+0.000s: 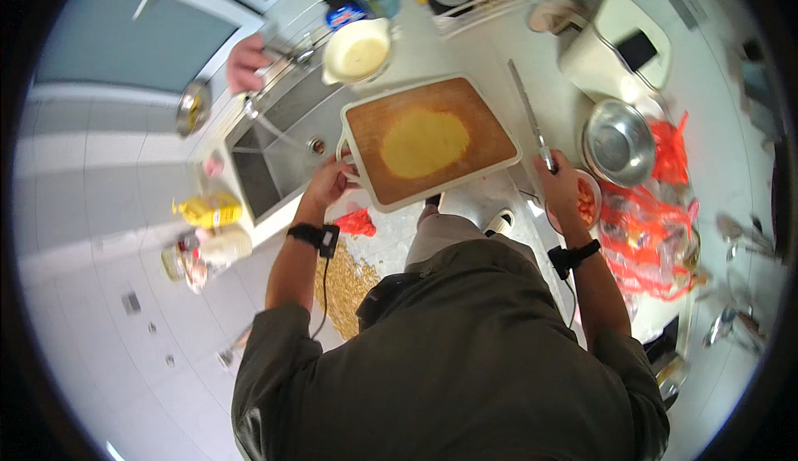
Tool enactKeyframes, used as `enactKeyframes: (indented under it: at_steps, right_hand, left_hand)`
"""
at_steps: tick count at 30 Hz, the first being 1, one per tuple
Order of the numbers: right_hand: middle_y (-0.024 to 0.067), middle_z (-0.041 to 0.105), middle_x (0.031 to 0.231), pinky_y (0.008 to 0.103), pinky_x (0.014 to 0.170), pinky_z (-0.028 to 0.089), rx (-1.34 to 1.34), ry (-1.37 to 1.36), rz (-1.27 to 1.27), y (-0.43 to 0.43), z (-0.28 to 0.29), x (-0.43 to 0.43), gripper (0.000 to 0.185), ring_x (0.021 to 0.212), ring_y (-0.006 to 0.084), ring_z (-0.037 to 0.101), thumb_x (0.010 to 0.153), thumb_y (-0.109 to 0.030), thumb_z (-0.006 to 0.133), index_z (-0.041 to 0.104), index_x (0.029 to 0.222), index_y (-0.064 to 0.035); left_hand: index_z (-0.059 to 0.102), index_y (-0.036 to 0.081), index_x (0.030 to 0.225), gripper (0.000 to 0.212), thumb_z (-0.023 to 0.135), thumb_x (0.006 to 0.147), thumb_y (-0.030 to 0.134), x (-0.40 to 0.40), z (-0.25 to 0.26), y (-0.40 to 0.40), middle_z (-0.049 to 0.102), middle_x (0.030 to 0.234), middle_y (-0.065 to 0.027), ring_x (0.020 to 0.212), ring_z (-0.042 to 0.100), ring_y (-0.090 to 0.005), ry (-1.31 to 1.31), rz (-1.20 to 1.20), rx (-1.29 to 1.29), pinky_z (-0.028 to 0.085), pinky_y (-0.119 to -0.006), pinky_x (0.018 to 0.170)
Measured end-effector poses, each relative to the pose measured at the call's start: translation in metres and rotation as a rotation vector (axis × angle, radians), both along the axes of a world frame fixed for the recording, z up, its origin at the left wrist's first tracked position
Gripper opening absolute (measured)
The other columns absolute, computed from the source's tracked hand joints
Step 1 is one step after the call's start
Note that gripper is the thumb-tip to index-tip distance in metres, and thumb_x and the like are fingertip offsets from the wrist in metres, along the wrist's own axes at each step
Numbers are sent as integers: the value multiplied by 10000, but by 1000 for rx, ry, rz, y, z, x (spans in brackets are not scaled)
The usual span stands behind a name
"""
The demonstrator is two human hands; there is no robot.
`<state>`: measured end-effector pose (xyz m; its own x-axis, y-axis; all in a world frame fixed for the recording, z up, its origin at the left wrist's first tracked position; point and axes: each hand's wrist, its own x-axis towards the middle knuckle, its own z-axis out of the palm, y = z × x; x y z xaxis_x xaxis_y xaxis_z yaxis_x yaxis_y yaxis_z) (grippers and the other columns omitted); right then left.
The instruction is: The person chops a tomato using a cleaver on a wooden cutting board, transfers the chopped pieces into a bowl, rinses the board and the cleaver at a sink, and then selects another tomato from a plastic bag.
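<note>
My left hand (329, 181) grips the cream handle at the left end of a cutting board (361, 168). The board is tilted in front of me, partly over the edge of the sink. It has a brown face with a pale yellow oval in the middle and a cream rim. In my right hand (559, 185) is a knife (527, 103), its long blade pointing away from me over the counter. Just beneath that hand, partly hidden by it, stands a bowl (601, 205) of chopped orange-red food (586, 201).
Water seems to run from the tap (250, 107) into the steel sink (280, 174). A cream pot (356, 51) stands beyond it. Steel bowls (619, 143), red plastic bags (645, 230) and a white bin-like container (617, 43) line the right. A dish rack (480, 6) is behind.
</note>
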<state>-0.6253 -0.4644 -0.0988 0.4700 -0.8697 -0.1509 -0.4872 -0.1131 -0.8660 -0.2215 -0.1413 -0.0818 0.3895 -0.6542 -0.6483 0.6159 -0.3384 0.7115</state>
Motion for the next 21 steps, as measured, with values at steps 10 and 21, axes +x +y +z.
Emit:
enactKeyframes:
  at_steps: [10, 21]
  right_hand:
    - [16, 551, 626, 292, 504, 408, 237, -61, 484, -12, 27, 96, 297, 532, 94, 489, 986, -298, 664, 628, 885, -20]
    - [20, 550, 742, 274, 501, 460, 971, 57, 983, 98, 34, 399, 372, 569, 105, 524, 1065, -387, 527, 615, 1049, -26]
  left_hand:
    - [417, 4, 1350, 459, 497, 900, 49, -89, 77, 233, 657, 883, -93, 709, 694, -194, -187, 736, -73, 674, -361, 667]
    - [385, 4, 1363, 500, 476, 875, -56, 27, 7, 248, 594, 1170, -192, 1019, 685, -332, -277, 1023, -14, 678, -434, 761]
